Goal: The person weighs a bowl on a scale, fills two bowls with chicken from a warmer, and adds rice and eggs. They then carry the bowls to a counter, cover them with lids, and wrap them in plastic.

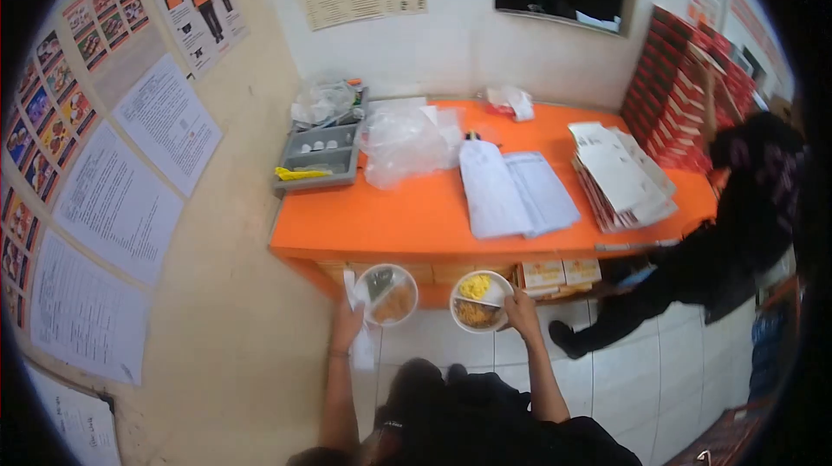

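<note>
My left hand (348,325) is closed on a white round bowl (415,305), held by its left side. A divider splits the bowl between dark green and orange-brown contents. A white paper strip (363,350) hangs at the same hand. On the right, my right hand (522,313) grips the edge of a second round bowl (454,312). Yellow food (475,286) fills one compartment and brown, crumbly food (474,314) the other. Both bowls are level, apart from each other, in front of the orange table's front edge. Fingers beneath the bowls are hidden.
On the orange table (416,221) lie a grey organizer (342,158), plastic bags (403,149), a clipboard with papers (494,193) and flattened cartons (620,171). Small boxes sit on the shelf below. At right, a person in dark clothes (737,241) stands by stacked red boxes (667,84).
</note>
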`<state>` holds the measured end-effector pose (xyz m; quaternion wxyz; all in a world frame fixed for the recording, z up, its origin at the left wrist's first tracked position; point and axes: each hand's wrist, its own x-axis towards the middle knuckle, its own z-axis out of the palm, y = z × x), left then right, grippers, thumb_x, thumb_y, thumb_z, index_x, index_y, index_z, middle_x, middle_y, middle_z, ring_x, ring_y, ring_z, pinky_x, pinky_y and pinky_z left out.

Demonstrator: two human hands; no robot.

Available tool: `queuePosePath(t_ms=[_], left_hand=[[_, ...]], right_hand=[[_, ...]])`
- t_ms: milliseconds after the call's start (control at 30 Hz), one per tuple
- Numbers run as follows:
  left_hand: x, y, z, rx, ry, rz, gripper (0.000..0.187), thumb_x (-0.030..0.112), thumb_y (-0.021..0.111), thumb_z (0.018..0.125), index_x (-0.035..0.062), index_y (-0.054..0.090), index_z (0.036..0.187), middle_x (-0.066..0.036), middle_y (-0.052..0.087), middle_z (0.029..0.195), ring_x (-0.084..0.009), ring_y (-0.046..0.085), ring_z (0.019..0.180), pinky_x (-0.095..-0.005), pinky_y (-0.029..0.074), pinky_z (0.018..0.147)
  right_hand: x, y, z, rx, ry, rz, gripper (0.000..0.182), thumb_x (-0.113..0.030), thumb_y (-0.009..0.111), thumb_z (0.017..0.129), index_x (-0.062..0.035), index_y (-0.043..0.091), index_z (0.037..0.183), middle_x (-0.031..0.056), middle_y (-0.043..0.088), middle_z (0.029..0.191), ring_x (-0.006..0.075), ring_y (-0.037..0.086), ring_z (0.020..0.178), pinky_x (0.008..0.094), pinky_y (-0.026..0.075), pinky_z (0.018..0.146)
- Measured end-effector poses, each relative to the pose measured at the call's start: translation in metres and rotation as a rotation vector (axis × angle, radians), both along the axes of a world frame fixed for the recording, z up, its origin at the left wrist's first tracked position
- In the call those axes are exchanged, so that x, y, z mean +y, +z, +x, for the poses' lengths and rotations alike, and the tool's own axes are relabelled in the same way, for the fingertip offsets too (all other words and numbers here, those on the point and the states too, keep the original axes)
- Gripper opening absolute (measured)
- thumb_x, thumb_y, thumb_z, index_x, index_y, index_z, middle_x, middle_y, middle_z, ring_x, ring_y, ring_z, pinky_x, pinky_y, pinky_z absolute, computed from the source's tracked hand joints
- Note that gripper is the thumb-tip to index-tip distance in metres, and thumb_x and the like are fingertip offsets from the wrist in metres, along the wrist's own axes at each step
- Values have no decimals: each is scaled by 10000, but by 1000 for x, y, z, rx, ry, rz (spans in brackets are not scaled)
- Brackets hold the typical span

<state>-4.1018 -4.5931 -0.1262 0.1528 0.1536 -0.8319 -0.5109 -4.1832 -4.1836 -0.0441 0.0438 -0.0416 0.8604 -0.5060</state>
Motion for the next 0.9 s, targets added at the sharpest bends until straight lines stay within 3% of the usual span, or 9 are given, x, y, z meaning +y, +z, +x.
queuePosePath(t_ms=[167, 233, 367, 400, 433, 533, 667, 800, 900], left_hand=[[-48, -33, -121, 18, 63, 196, 273, 143, 539, 876, -53, 564, 1064, -132, 632, 858, -204, 645, 716, -362, 583, 577], [-58, -27, -160, 0, 27, -145, 301, 165, 545, 869, -44, 565, 1084, -136, 650, 890, -201, 644, 766, -349, 535, 654], [-70, -7, -232, -211, -33, -37, 334, 191, 549, 876, -28, 562, 1128, -115, 665, 912, -208, 654, 797, -339, 525, 679], [-74, -13, -248, -218, -35, -27, 334, 191, 549, 876, -28, 562, 1128, -115, 665, 912, -208, 654, 797, -339, 525, 679], [-77, -12, -260, -269, -51, 129, 353, 195, 547, 887, -9, 537, 1174, -114, 663, 942, -216, 662, 806, -341, 543, 666], [-96, -17, -274, -414, -121, 433, 415, 221, 522, 916, 28, 464, 1278, -121, 648, 1021, -235, 676, 808, -342, 574, 630], [-105, 36, -266, -446, -21, 986, 514, 296, 458, 949, 73, 348, 1400, -146, 591, 1172, -257, 663, 893, -376, 576, 720], [-132, -15, -244, -228, 194, 1009, 533, 335, 413, 963, 66, 340, 1417, -129, 554, 1230, -239, 597, 1031, -373, 493, 889], [-110, 17, -245, -272, 274, 302, 572, 388, 416, 972, 2, 371, 1391, -103, 512, 1258, -199, 492, 1118, -311, 369, 963]], right_hand=[[-91, -40, -144, 103, 82, 68, 433, -174, 420, 843, 13, 543, 1213, 244, 650, 903, 332, 664, 850, 410, 500, 771], [-118, -54, -176, -140, 37, -108, 411, -176, 423, 852, 26, 558, 1183, 217, 661, 933, 314, 672, 842, 396, 524, 735], [-139, -92, -227, 13, 86, -69, 417, -175, 419, 874, 22, 530, 1225, 212, 656, 919, 288, 684, 717, 381, 567, 619], [-145, -82, -232, -239, 13, -221, 425, -196, 437, 892, 16, 504, 1255, 217, 651, 902, 272, 673, 641, 360, 565, 548], [-150, -63, -234, -494, -66, -375, 438, -216, 454, 910, 10, 478, 1284, 222, 645, 885, 256, 662, 565, 338, 562, 478], [-148, 18, -257, -608, -59, -230, 471, -262, 487, 938, 5, 429, 1322, 209, 645, 828, 224, 630, 486, 298, 525, 409], [-96, 53, -332, -196, -215, -293, 325, -220, 513, 956, -3, 567, 1192, 102, 614, 621, 173, 600, 444, 263, 459, 375], [-55, 8, -465, 344, -300, 140, 363, -105, 618, 839, -59, 587, 1198, 165, 655, 927, 271, 653, 862, 365, 534, 713], [-43, -51, -558, 359, -131, 192, 514, -110, 660, 781, -109, 534, 1279, 192, 550, 1221, 334, 531, 1118, 440, 476, 876]])
